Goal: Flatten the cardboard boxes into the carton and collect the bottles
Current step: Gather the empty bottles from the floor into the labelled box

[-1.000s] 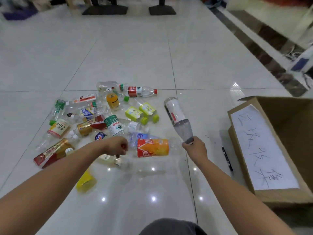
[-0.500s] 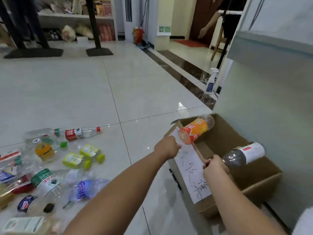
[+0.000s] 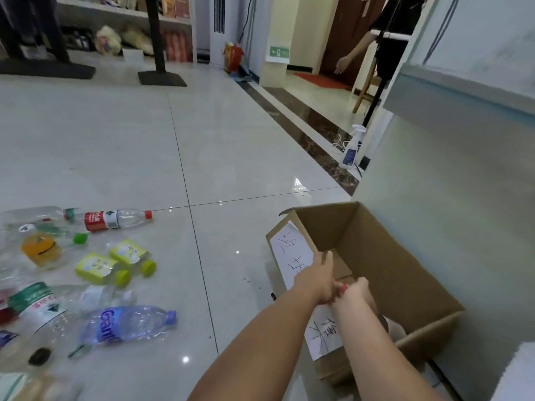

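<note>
Spilling past the left edge, the bottles [image 3: 127, 325] lie blurred on the glossy white tile floor [image 3: 231, 157]. Several are cut off, their labels hard to read. Further right, the left hand [image 3: 315, 282] reaches over the near wall of the carton [image 3: 405, 270], fingers stretched straight, gripping nothing visible and covering part of a handwritten paper label [image 3: 289, 246]. Touching it, the right hand [image 3: 355, 293] dips inside the carton. Its fingers are hidden, so whether it grasps anything cannot be told. A red speck [image 3: 344, 287] shows between the hands. Something pale lies in the carton, mostly hidden. Beyond, a spray bottle [image 3: 351, 151] stands by a pale wall, and a person [image 3: 402, 18] is partly cut off.
</note>
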A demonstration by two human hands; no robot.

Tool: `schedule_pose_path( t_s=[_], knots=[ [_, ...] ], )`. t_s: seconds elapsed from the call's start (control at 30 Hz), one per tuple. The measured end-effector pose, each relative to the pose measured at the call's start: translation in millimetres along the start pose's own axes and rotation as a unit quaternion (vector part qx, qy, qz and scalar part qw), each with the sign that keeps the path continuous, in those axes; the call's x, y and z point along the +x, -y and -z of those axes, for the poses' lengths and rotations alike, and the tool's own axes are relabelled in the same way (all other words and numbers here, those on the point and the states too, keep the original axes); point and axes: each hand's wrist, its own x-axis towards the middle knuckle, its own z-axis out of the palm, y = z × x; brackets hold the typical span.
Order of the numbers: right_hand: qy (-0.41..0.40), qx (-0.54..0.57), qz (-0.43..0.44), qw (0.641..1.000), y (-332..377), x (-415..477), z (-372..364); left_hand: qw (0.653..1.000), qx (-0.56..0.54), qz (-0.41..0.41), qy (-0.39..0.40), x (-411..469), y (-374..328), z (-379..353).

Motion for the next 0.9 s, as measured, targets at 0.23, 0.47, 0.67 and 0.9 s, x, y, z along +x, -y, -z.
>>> schedule_pose_path(
  t_s=[0.23, 0.47, 0.67, 0.9],
  knots=[
    [-0.079, -0.169, 0.263, 0.947, -77, -49, -51, 0.99, 0.037, 0.138, 0.004, -67, 168, 77],
    [0.276, -0.499, 0.451, 0.686, -194, -110, -127, 0.924, 0.032, 0.381, -0.024, -204, 387, 129],
    [0.424, -0.67, 0.434, 0.427, -257, -128, -168, 0.86, 0.012, 0.51, -0.024, -322, 463, 93],
    [0.397, -0.748, 0.411, 0.339, -288, -59, -158, 0.856, -0.009, 0.516, -0.039, -306, 464, 59]
  ],
)
